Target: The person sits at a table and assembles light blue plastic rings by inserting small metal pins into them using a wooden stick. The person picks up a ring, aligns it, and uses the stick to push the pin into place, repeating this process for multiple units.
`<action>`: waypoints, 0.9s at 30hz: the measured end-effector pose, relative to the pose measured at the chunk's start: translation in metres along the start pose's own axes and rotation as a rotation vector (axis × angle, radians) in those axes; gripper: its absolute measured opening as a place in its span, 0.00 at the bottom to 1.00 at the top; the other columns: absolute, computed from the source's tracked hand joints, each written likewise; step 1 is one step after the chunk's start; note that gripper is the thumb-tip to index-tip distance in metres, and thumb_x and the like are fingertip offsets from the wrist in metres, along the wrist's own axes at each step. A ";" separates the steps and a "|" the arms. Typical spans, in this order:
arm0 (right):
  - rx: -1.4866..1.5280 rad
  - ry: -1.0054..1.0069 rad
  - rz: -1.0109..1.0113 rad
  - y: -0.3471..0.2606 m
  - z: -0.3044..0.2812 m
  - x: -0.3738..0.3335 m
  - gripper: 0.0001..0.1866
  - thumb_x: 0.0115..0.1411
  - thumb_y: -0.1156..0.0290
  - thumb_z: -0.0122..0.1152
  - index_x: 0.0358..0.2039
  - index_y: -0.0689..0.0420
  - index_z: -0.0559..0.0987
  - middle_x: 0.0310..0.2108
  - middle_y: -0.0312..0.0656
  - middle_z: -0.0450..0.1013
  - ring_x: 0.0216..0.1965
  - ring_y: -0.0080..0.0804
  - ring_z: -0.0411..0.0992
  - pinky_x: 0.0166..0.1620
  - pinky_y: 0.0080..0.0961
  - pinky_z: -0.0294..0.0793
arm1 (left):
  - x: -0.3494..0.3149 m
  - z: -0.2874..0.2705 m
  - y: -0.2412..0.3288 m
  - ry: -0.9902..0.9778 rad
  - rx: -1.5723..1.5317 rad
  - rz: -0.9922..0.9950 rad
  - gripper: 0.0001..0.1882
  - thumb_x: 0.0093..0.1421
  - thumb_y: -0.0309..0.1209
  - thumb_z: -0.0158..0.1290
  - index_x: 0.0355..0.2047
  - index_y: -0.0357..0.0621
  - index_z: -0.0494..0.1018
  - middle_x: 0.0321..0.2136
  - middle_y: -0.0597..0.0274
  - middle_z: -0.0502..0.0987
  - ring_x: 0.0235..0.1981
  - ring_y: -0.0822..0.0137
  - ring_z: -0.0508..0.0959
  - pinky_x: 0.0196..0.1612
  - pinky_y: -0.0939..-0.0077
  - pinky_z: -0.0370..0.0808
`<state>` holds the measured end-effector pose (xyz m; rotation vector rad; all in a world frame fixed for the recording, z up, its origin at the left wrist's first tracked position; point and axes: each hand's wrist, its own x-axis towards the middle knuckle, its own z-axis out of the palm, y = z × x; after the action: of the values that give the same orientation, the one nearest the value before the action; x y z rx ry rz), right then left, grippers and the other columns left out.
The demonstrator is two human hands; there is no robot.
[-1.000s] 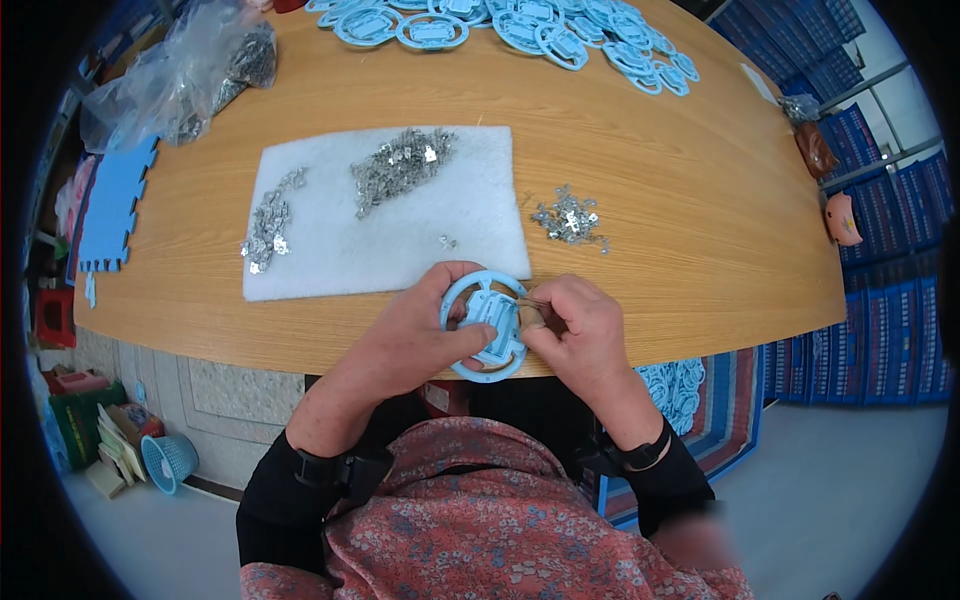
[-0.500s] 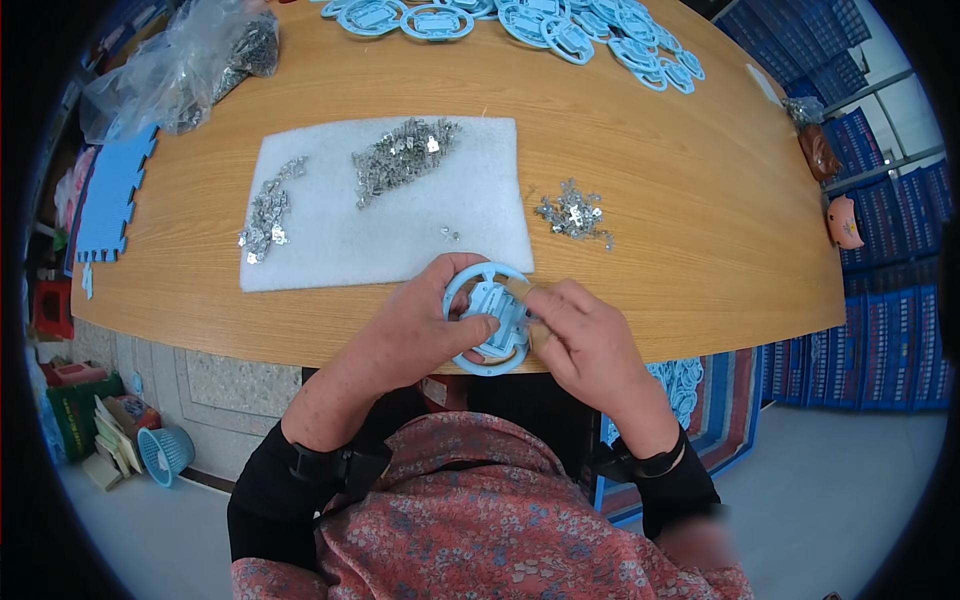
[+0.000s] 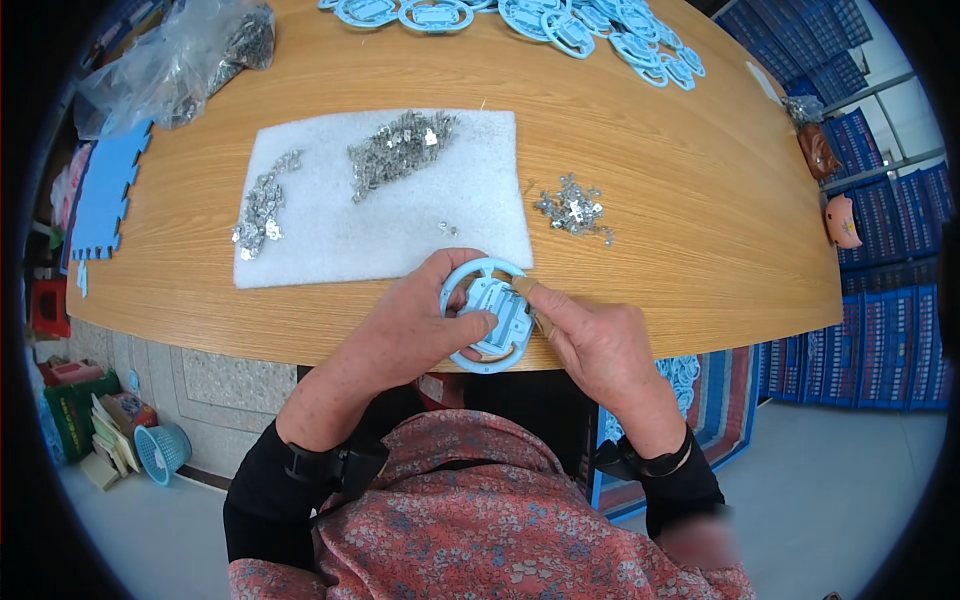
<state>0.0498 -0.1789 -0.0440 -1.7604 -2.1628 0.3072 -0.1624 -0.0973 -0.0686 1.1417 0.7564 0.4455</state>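
My left hand (image 3: 415,320) grips a light-blue plastic steering wheel part (image 3: 500,318) by its left side, thumb across the middle panel. The part is tilted up at the table's near edge, its ring around a panel with moulded slots. My right hand (image 3: 595,340) is closed at its right side, with tan coverings on the fingertips. The index finger presses near the panel's upper right corner. Whatever may sit between those fingertips is hidden. Beyond the hands, a white foam mat (image 3: 330,225) carries a large heap of small metal clips (image 3: 400,150) and a narrower heap (image 3: 262,210).
Another pile of small metal pieces (image 3: 575,207) lies on the wood to the right of the mat. More blue wheel parts (image 3: 560,25) are heaped at the far edge. A clear plastic bag (image 3: 165,75) stands far left, near a blue foam tile (image 3: 108,195).
My right index finger has straightened and pressed in at the panel's upper right, the hand turning slightly. My left hand keeps its hold on the wheel part.
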 end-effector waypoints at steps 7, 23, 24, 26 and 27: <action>-0.109 -0.004 -0.032 -0.004 -0.002 0.003 0.21 0.56 0.72 0.60 0.52 0.47 0.79 0.20 0.40 0.74 0.22 0.40 0.76 0.24 0.37 0.74 | -0.001 0.000 0.003 -0.011 -0.009 -0.036 0.30 0.61 0.26 0.58 0.61 0.34 0.60 0.43 0.59 0.75 0.44 0.72 0.76 0.46 0.77 0.78; 0.112 -0.106 -0.055 0.008 -0.012 0.014 0.17 0.58 0.73 0.57 0.48 0.52 0.81 0.26 0.51 0.77 0.28 0.52 0.77 0.30 0.44 0.75 | 0.003 0.001 -0.001 -0.028 -0.021 0.020 0.28 0.61 0.25 0.55 0.60 0.32 0.59 0.43 0.52 0.75 0.42 0.68 0.79 0.39 0.74 0.84; 0.134 -0.096 -0.063 0.009 -0.008 0.013 0.16 0.58 0.73 0.57 0.48 0.51 0.81 0.26 0.51 0.77 0.28 0.52 0.77 0.31 0.44 0.75 | 0.001 0.000 -0.003 -0.025 -0.037 0.011 0.28 0.61 0.25 0.56 0.60 0.32 0.60 0.43 0.52 0.75 0.42 0.68 0.79 0.38 0.74 0.83; 0.048 -0.114 -0.061 0.009 -0.009 0.014 0.15 0.59 0.73 0.56 0.47 0.50 0.81 0.26 0.51 0.77 0.28 0.52 0.77 0.31 0.44 0.75 | 0.002 -0.003 0.003 -0.003 0.138 0.028 0.29 0.59 0.28 0.58 0.59 0.35 0.63 0.44 0.57 0.76 0.45 0.71 0.76 0.46 0.73 0.77; -0.048 -0.153 -0.060 0.005 -0.015 0.016 0.14 0.60 0.72 0.56 0.47 0.50 0.80 0.26 0.51 0.77 0.29 0.52 0.77 0.31 0.44 0.75 | 0.000 -0.005 0.004 0.021 0.223 0.022 0.29 0.59 0.29 0.60 0.59 0.36 0.65 0.44 0.59 0.76 0.47 0.72 0.75 0.50 0.73 0.74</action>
<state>0.0572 -0.1630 -0.0305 -1.7456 -2.3427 0.3902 -0.1658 -0.0927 -0.0662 1.3560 0.8271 0.3989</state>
